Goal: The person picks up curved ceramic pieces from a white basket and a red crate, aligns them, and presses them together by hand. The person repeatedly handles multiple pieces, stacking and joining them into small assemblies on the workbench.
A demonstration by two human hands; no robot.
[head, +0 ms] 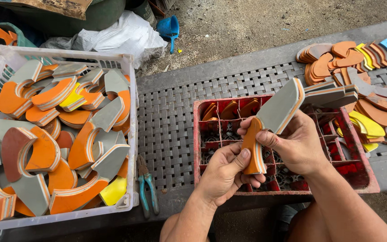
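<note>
Piece: a layered grey-and-orange foam offcut (pixel 272 121) is held above the red crate (pixel 368 179), long axis rising up-right.
Left hand (pixel 225 172): fingers closed around its orange lower end.
Right hand (pixel 296 143): fingers pinched on its middle.
Surroundings: white basket (pixel 131 134) of similar scraps left of the crate; pliers (pixel 147 186) between.

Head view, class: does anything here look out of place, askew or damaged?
The teal-handled pliers lie loose on the woven bench, wedged between the white basket and the red crate, away from both hands. The layered foam piece in the left hand and right hand looks intact.
</note>
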